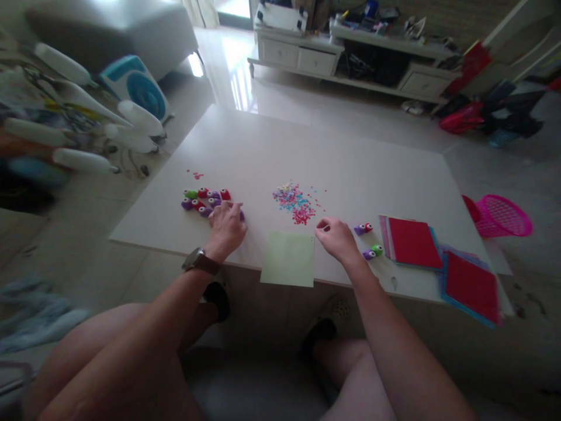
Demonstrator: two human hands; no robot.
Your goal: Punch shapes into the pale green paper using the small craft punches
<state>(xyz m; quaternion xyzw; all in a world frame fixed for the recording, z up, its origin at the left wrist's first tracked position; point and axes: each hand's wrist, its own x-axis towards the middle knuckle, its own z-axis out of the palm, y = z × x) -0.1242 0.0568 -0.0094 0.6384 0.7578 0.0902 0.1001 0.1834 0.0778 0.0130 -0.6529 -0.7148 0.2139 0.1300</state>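
My left hand reaches over a cluster of small red, green and purple pieces with white eye-like spots. Its fingers are apart and partly hide the pieces beneath them. My right hand is closed in a pinch at the upper right corner of a pale green paper sheet; what its fingertips hold is too small to make out. Tiny marks show at that corner, and the sheet overhangs the table's near edge. Just beyond the paper lies a pile of tiny coloured confetti bits.
Right of my right hand are two pairs of similar eyed pieces, then two stacks of coloured paper. A few red bits lie at the left of the white table. A pink basket stands beyond its right edge.
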